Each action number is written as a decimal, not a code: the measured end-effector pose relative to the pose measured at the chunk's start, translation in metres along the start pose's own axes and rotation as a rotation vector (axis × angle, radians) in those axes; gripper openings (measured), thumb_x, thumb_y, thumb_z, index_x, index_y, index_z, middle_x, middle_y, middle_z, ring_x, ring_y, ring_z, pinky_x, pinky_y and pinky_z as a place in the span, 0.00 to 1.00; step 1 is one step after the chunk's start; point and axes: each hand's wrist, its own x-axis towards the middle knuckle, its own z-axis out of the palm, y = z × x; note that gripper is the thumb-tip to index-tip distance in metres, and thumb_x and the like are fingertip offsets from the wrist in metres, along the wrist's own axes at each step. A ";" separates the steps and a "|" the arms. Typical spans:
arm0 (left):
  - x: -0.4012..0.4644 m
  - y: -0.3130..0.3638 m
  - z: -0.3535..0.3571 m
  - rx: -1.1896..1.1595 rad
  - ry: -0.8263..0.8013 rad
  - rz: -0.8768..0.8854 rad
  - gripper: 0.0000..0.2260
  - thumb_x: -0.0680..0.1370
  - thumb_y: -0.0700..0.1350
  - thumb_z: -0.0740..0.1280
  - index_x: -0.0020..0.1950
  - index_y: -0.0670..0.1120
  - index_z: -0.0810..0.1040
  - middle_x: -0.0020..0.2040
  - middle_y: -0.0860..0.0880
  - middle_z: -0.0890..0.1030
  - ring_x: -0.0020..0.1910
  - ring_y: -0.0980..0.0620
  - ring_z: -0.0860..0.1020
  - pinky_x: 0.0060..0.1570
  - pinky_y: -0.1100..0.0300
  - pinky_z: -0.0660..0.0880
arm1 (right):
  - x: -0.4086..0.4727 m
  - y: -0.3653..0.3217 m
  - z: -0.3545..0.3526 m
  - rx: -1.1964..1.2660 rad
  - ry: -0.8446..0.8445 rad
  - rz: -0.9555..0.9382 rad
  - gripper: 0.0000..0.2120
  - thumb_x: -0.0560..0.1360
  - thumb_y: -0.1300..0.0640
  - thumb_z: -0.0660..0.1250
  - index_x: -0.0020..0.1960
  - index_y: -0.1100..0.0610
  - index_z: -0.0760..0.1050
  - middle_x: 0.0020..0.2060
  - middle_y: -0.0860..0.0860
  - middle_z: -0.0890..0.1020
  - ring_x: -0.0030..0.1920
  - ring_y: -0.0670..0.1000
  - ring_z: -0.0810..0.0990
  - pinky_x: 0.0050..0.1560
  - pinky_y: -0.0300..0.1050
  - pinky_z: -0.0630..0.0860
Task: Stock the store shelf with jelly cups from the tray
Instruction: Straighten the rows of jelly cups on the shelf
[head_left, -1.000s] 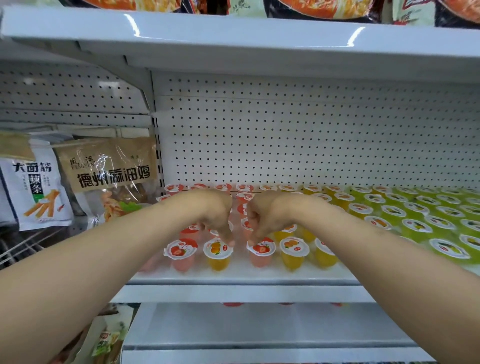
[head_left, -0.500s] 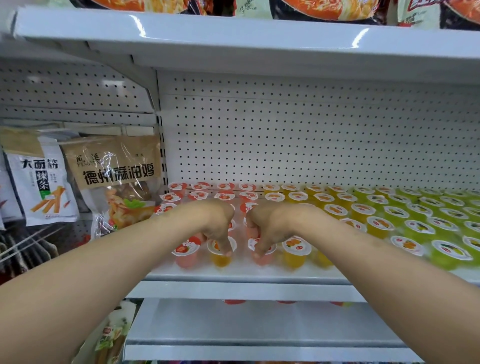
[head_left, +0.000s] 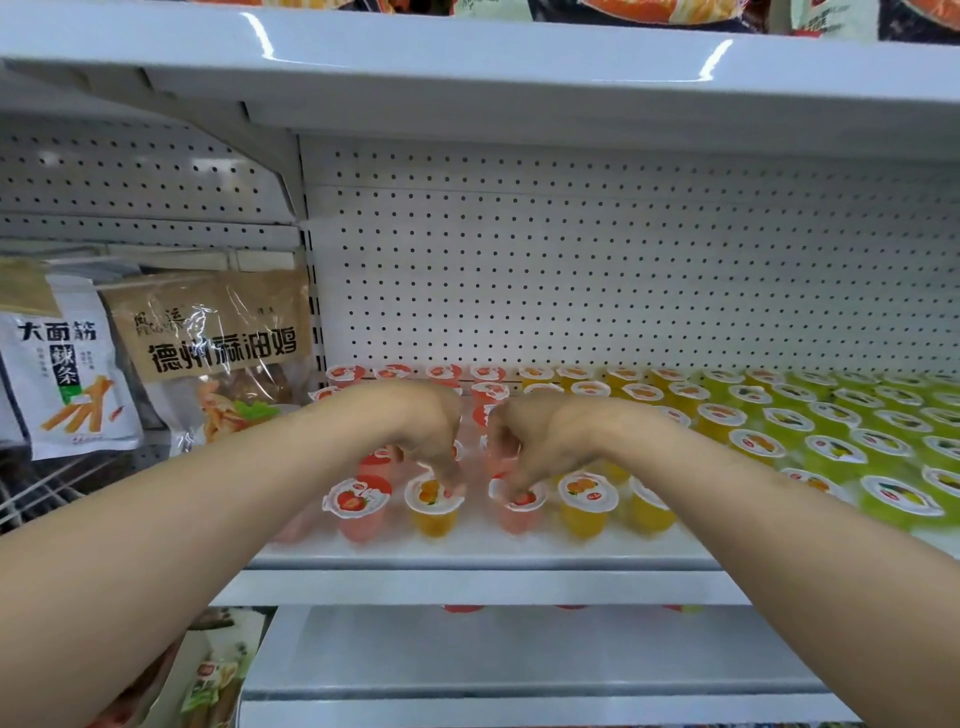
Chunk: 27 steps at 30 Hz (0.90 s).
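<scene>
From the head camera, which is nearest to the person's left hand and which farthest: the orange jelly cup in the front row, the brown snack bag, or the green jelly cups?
1. Orange jelly cup: front row, under the left hand's fingertips.
2. Brown snack bag: hanging to the left, beyond the shelf's edge.
3. Green jelly cups: far right of the shelf, past the right hand.

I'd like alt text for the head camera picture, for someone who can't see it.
Two bare hands reach onto a white store shelf, the left hand touching an orange jelly cup and the right hand a red jelly cup in the front row. Rows of red, orange and green cups fill the shelf behind.
</scene>
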 end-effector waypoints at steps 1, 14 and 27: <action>0.000 0.001 -0.007 -0.002 0.047 0.000 0.20 0.69 0.61 0.75 0.46 0.45 0.77 0.39 0.50 0.79 0.42 0.47 0.80 0.37 0.58 0.75 | 0.001 0.006 -0.006 0.030 0.073 0.011 0.22 0.69 0.40 0.76 0.56 0.50 0.75 0.50 0.46 0.81 0.50 0.50 0.79 0.50 0.46 0.78; 0.072 0.029 -0.067 -0.177 0.491 0.000 0.28 0.79 0.63 0.61 0.70 0.43 0.70 0.65 0.43 0.76 0.60 0.44 0.76 0.57 0.53 0.75 | 0.024 0.114 -0.058 0.069 0.345 0.309 0.32 0.79 0.33 0.57 0.77 0.50 0.63 0.74 0.52 0.70 0.72 0.56 0.69 0.68 0.49 0.68; 0.195 0.053 -0.061 -0.179 0.354 -0.059 0.21 0.76 0.57 0.71 0.60 0.42 0.79 0.57 0.45 0.81 0.54 0.46 0.79 0.49 0.57 0.75 | 0.103 0.196 -0.035 0.023 0.356 0.257 0.17 0.75 0.44 0.71 0.59 0.51 0.77 0.58 0.50 0.81 0.56 0.52 0.79 0.55 0.48 0.77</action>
